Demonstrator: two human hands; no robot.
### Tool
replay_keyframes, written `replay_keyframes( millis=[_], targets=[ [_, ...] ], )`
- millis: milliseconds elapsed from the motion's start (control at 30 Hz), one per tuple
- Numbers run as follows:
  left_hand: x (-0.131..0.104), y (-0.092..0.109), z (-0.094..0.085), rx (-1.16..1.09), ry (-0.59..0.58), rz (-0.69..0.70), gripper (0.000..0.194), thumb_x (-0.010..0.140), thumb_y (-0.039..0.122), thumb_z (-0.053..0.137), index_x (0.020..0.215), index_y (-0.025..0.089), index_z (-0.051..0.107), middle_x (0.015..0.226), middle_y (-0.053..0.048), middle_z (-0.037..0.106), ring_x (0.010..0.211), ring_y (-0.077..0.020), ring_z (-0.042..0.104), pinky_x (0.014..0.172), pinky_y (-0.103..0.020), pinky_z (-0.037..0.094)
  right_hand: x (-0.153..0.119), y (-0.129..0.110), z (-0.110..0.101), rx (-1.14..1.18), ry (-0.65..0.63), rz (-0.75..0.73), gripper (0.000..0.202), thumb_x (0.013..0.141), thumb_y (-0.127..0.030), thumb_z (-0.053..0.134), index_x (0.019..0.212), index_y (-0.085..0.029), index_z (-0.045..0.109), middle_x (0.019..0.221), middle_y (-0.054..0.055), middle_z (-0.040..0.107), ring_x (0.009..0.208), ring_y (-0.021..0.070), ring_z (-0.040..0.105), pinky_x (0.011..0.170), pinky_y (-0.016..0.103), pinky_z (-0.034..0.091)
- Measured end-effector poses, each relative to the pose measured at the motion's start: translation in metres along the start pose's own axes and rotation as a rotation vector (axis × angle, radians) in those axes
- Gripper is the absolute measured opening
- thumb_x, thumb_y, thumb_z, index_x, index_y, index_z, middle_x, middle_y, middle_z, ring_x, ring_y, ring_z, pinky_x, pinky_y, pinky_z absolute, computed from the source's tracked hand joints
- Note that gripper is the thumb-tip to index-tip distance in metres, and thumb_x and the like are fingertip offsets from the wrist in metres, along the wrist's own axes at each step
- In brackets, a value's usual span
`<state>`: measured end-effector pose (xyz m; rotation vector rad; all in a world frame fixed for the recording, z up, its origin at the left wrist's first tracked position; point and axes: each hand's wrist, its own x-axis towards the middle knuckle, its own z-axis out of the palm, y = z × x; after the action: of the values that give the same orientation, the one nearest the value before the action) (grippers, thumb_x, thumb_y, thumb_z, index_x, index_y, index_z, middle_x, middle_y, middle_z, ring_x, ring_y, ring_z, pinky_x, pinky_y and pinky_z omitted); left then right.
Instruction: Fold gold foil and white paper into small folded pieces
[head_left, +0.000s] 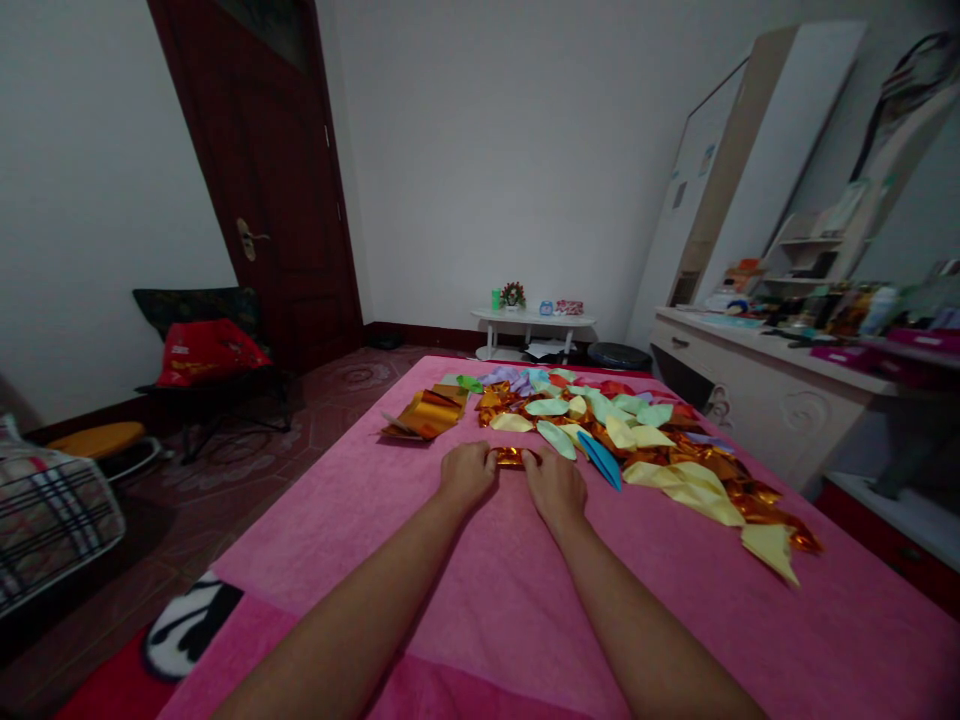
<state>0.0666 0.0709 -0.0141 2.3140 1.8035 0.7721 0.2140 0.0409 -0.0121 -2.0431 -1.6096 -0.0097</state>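
A small strip of shiny gold paper (510, 457) lies level between my hands, just above or on the pink cloth (480, 560). My left hand (469, 474) is closed on its left end, and my right hand (555, 485) pinches the right end. Close behind my right hand are a blue folded paper (600, 460) and a pale green one (557, 439). Beyond my left hand sits a stack of flat gold sheets (426, 414). Many folded papers in yellow, green, purple, red and gold spread across the cloth to the right.
A white dresser (780, 365) crowded with bottles stands on the right. Against the back wall is a low white table (532, 319). On the left, a red bag (210, 352) rests on a folding chair, near a brown door (277, 170) and a plaid bag (56, 520).
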Motion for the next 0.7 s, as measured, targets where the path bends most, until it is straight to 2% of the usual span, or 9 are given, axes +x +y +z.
replay_keyframes(
  millis=[133, 300, 700],
  targets=[
    [0.0001, 0.0017, -0.0006, 0.055, -0.035, -0.001, 0.046, 0.095, 0.043, 0.033, 0.089, 0.018, 0.07, 0.092, -0.013, 0.072, 0.088, -0.0235, 0.065, 0.073, -0.03, 0.041, -0.003, -0.0041, -0.0046, -0.072, -0.031, -0.033, 0.04, 0.095, -0.039, 0.035, 0.096, -0.019, 0.07, 0.093, 0.013, 0.073, 0.085, 0.0238, 0.068, 0.071, 0.032, 0.046],
    [-0.0005, 0.0031, -0.0012, 0.107, -0.061, 0.009, 0.05, 0.096, 0.042, 0.027, 0.092, 0.017, 0.07, 0.095, -0.013, 0.072, 0.091, -0.024, 0.065, 0.075, -0.031, 0.042, -0.0048, -0.0059, -0.0067, -0.115, -0.066, -0.039, 0.047, 0.096, -0.041, 0.03, 0.097, -0.02, 0.072, 0.095, 0.014, 0.073, 0.089, 0.024, 0.068, 0.075, 0.033, 0.047],
    [0.0004, 0.0032, -0.0018, 0.104, -0.081, 0.027, 0.048, 0.096, 0.039, 0.03, 0.091, 0.016, 0.071, 0.093, -0.014, 0.072, 0.089, -0.0251, 0.065, 0.073, -0.032, 0.041, -0.004, -0.0056, -0.004, -0.166, -0.079, -0.062, 0.05, 0.098, -0.04, 0.025, 0.099, -0.022, 0.072, 0.093, 0.012, 0.074, 0.088, 0.0241, 0.069, 0.073, 0.033, 0.049]
  ],
)
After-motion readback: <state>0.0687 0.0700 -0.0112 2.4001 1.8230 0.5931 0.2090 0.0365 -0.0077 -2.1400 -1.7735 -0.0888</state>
